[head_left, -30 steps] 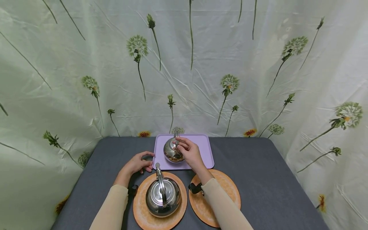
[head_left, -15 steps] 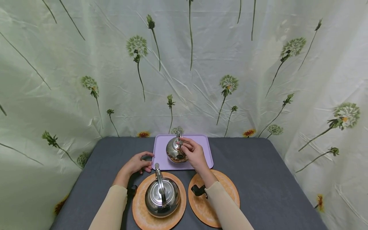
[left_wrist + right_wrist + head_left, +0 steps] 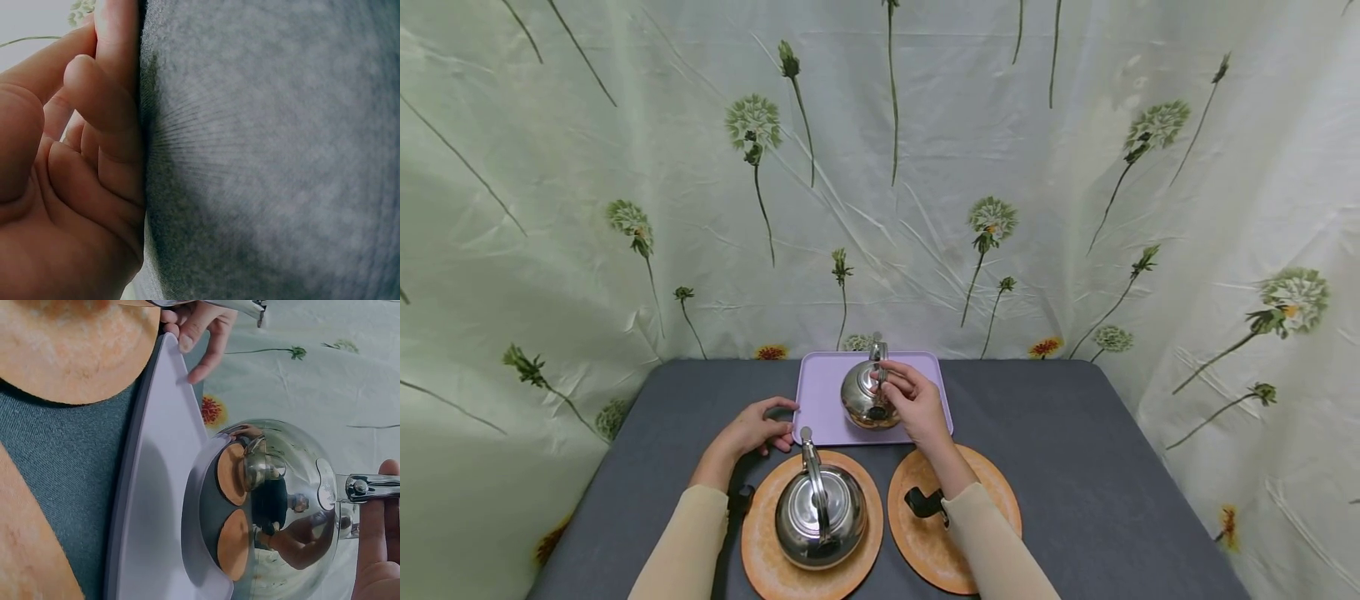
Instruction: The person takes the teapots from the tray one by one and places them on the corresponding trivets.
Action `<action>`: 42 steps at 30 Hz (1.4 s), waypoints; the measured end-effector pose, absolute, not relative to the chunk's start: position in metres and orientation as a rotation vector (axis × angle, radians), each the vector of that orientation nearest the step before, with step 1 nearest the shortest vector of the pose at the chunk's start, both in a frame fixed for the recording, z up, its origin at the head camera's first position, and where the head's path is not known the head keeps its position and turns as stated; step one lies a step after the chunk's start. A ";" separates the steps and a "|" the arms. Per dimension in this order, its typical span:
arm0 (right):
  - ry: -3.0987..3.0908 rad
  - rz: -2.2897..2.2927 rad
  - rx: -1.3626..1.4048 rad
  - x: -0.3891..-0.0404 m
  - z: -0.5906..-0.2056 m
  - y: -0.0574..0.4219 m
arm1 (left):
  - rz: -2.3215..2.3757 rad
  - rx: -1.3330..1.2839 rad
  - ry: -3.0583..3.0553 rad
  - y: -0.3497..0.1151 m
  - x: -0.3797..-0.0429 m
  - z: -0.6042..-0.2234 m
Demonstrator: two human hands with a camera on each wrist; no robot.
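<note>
My right hand holds the arched handle of a shiny steel kettle, with fingers and thumb around it. This kettle is upright over the middle of a lilac tray; whether its base touches the tray I cannot tell. In the right wrist view its round body mirrors the room. At the tray's left edge, my left hand touches the rim with thumb and forefinger. Its other fingers are loosely bent against the dark cloth in the left wrist view.
A second steel kettle stands on the left orange round mat, close in front of the tray. Beneath my right forearm lies another orange round mat. A flowered curtain hangs behind the dark table.
The kettle in my right hand has moved to the right across the tray, slightly nearer to me. My left hand stays at the tray's edge. The head view has shifted a little.
</note>
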State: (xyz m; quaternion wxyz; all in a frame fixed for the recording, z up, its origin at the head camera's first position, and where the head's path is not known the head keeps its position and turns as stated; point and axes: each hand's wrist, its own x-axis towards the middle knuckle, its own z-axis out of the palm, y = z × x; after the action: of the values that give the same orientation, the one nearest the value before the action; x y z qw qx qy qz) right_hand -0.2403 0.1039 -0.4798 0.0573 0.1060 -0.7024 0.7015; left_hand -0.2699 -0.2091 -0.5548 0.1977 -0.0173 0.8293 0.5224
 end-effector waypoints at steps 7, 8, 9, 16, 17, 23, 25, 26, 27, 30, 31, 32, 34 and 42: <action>-2.113 2.125 0.334 -0.232 -0.474 0.114 | 1.462 -0.036 2.310 -0.210 -0.270 -0.555; -2.107 2.133 0.334 -0.230 -0.473 0.116 | 1.464 -0.036 2.308 -0.210 -0.270 -0.555; -2.098 2.143 0.332 -0.229 -0.472 0.117 | 1.466 -0.036 2.307 -0.210 -0.270 -0.555; -2.097 2.140 0.301 -0.223 -0.468 0.126 | 1.460 -0.032 2.320 -0.210 -0.271 -0.555; -2.098 2.135 0.300 -0.222 -0.468 0.128 | 1.458 -0.028 2.322 -0.211 -0.271 -0.555; -2.091 2.123 0.262 -0.218 -0.466 0.136 | 1.456 -0.030 2.325 -0.210 -0.271 -0.554; -2.078 2.131 0.260 -0.217 -0.466 0.139 | 1.459 -0.038 2.324 -0.210 -0.271 -0.554; -2.068 2.139 0.267 -0.216 -0.465 0.140 | 1.456 -0.035 2.327 -0.210 -0.271 -0.554; -2.058 2.145 0.276 -0.216 -0.465 0.141 | 1.453 -0.034 2.329 -0.210 -0.271 -0.554; -2.042 2.153 0.306 -0.214 -0.465 0.144 | 1.452 -0.036 2.333 -0.209 -0.271 -0.553; -2.038 2.154 0.315 -0.213 -0.464 0.145 | 1.450 -0.036 2.335 -0.209 -0.270 -0.552; -2.036 2.154 0.321 -0.211 -0.464 0.146 | 1.448 -0.035 2.336 -0.210 -0.270 -0.552; -2.033 2.155 0.331 -0.209 -0.464 0.148 | 1.449 -0.036 2.336 -0.210 -0.270 -0.552; -2.035 2.134 0.336 -0.199 -0.461 0.156 | 1.459 -0.034 2.326 -0.210 -0.270 -0.553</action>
State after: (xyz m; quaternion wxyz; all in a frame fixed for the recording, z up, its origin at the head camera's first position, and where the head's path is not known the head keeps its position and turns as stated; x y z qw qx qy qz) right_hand -0.1995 0.1557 -0.4615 0.0865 0.1128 -0.6831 0.7163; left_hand -0.2697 -0.2098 -0.5525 0.1963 -0.0122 0.8306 0.5210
